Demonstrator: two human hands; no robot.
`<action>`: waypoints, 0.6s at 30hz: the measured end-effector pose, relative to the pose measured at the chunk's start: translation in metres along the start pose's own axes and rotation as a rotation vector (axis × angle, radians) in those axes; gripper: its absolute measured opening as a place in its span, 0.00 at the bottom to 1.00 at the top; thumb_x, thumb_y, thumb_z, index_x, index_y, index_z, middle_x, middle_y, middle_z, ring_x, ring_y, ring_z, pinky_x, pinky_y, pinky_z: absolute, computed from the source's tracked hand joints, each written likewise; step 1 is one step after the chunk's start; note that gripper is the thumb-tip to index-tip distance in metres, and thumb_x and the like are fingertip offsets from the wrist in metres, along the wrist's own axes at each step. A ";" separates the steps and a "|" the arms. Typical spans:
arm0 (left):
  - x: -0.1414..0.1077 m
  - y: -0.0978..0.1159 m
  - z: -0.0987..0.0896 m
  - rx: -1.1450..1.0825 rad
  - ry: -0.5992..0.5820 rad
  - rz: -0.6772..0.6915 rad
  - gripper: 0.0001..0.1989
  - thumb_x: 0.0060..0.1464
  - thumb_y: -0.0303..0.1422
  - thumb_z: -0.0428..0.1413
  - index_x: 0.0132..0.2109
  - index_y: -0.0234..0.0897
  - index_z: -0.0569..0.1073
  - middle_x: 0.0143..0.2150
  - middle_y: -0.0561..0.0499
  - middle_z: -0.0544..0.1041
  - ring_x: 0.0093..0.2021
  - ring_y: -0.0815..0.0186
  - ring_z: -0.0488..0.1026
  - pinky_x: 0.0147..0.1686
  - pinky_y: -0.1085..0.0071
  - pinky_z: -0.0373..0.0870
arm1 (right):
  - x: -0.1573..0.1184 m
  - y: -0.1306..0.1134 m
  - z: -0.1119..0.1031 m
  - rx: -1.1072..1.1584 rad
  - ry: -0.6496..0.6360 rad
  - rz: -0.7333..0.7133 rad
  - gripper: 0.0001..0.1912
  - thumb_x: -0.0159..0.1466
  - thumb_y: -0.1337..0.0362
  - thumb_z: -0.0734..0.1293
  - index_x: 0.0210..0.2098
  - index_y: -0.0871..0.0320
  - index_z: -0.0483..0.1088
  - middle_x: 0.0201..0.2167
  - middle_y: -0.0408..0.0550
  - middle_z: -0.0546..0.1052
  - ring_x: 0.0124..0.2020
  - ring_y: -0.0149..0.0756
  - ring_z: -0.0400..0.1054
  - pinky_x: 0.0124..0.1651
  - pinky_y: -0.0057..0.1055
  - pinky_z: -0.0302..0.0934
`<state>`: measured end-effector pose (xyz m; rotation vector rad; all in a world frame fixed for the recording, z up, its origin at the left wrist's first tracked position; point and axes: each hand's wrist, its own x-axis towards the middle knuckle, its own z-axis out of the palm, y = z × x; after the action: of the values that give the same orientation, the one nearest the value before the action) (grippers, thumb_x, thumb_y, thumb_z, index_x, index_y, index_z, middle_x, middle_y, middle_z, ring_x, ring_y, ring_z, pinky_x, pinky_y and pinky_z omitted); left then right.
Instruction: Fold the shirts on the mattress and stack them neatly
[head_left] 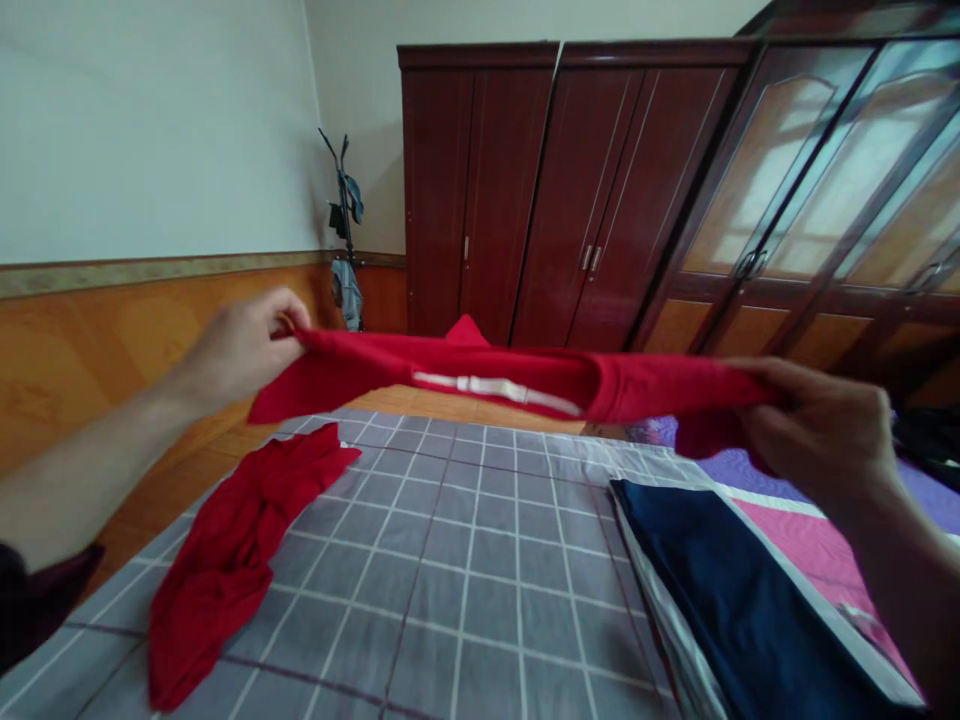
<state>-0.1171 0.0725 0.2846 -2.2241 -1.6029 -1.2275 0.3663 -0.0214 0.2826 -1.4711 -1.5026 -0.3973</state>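
Observation:
A red shirt (637,385) is stretched sideways in the air between my two hands, its neckline facing me with a white strip along the inside. My left hand (255,340) pinches one end of it. At the other end my right hand (821,420) is closed on the fabric, its fingers partly hidden. Below the left arm, a crumpled red garment (240,550) lies on the grey checked bed cover (450,560). Folded navy clothing (735,580) with white edges rests on the right side of the cover, below my right hand.
Dark red wardrobes (517,200) line the far wall, with panelled cabinets (802,170) to their right. A coat stand (346,230) holds a few items in the corner. Pink fabric (817,550) and a purple cover (772,475) lie at the right.

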 end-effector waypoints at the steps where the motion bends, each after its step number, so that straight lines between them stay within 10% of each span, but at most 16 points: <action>1: -0.023 -0.006 0.006 -0.002 -0.077 -0.014 0.05 0.44 0.33 0.49 0.31 0.41 0.66 0.26 0.55 0.70 0.26 0.67 0.68 0.26 0.72 0.63 | -0.023 0.013 0.002 0.014 -0.079 -0.052 0.17 0.50 0.65 0.61 0.37 0.55 0.76 0.23 0.45 0.75 0.22 0.36 0.69 0.24 0.30 0.62; 9: -0.186 -0.032 0.057 -0.270 -0.509 -0.220 0.05 0.41 0.36 0.51 0.22 0.43 0.65 0.29 0.52 0.74 0.33 0.59 0.72 0.36 0.65 0.70 | -0.188 0.059 0.026 0.071 -0.666 -0.020 0.24 0.48 0.72 0.58 0.39 0.48 0.74 0.42 0.45 0.76 0.41 0.41 0.73 0.40 0.33 0.68; 13: -0.196 -0.036 0.074 -0.456 -0.502 -0.341 0.06 0.44 0.35 0.50 0.22 0.41 0.64 0.31 0.50 0.76 0.39 0.58 0.75 0.44 0.63 0.70 | -0.192 0.051 0.039 0.006 -0.756 -0.024 0.22 0.47 0.73 0.56 0.34 0.52 0.74 0.42 0.46 0.76 0.42 0.37 0.72 0.42 0.29 0.66; 18: -0.167 -0.031 0.043 -0.494 -0.357 -0.279 0.08 0.46 0.39 0.51 0.23 0.43 0.65 0.27 0.53 0.76 0.36 0.58 0.75 0.41 0.63 0.72 | -0.163 0.043 0.025 -0.027 -0.590 -0.118 0.20 0.48 0.73 0.56 0.33 0.52 0.74 0.44 0.47 0.75 0.43 0.38 0.72 0.43 0.32 0.66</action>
<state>-0.1371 -0.0134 0.1331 -2.7145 -1.9696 -1.5001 0.3649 -0.0883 0.1259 -1.6065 -2.0586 -0.0445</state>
